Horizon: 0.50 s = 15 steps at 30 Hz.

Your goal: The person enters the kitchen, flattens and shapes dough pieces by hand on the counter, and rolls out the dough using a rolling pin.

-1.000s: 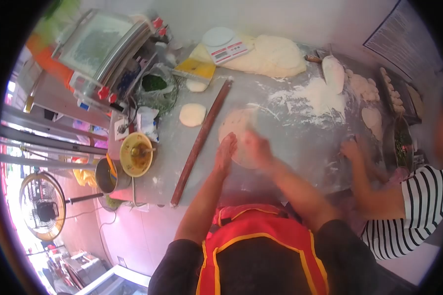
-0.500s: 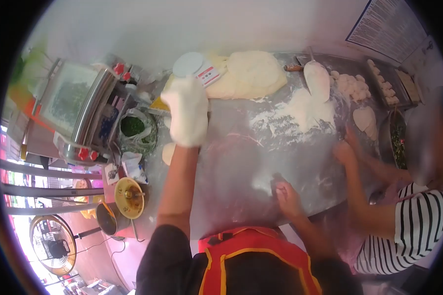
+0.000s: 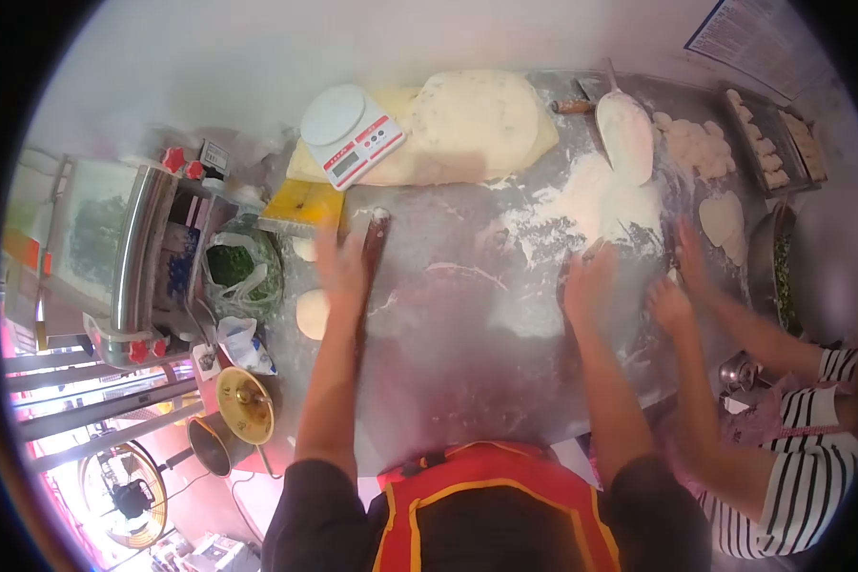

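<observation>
My left hand (image 3: 341,276) is held over the left part of the steel worktop, blurred, with its fingers apart and no dough visible in it. Just right of it lies a dark rolling pin (image 3: 377,234), partly hidden by my forearm. A round dough piece (image 3: 312,315) sits left of my wrist, and another dough piece (image 3: 304,249) shows beyond it. My right hand (image 3: 589,281) reaches to the near edge of the flour heap (image 3: 591,205), fingers extended and slightly blurred; I see nothing held in it.
A large dough slab (image 3: 481,124) lies at the back with a kitchen scale (image 3: 348,133) on its left part. A flour scoop (image 3: 626,138) rests by the flour. At right, a co-worker's hands (image 3: 672,300) work near dough balls (image 3: 691,145). Bagged greens (image 3: 234,267) stand left.
The big white dough lump is gone from my left hand. My right hand has moved forward to the flour and no longer shows the dark object it held. The view has shifted slightly.
</observation>
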{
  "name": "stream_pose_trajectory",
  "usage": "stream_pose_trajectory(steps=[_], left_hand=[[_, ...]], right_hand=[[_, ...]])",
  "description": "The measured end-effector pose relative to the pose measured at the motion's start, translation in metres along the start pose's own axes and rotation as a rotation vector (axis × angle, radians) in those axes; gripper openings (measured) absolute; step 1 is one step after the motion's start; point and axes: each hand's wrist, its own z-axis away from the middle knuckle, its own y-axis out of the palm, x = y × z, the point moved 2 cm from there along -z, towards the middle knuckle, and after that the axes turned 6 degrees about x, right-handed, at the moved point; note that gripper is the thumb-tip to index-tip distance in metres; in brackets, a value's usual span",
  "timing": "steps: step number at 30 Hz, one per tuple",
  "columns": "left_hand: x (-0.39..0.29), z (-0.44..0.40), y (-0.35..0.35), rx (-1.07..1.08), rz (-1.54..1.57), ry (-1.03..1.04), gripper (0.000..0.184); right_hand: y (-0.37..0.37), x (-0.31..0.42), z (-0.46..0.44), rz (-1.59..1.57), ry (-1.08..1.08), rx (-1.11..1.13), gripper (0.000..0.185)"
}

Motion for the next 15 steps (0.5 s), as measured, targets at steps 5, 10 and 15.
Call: stream_pose_trajectory(steps=[5,10,15], left_hand=[[0.091,0.099,-0.072,-0.095,-0.346,-0.131,0.051],[0.078,0.09,-0.088,0.157,-0.337,-0.366,0.053],[0.093,0.084,-0.091,0.165,0.002,-0.512,0.038]], right_hand=[[0.077,0.067,0.003,0.247,-0.342,0.169,0.07],[0.054,0.101,0.09,0.31,-1.06,0.734,0.072],[0.021,0.023,0.095,0.343,-0.919,0.935,0.055]])
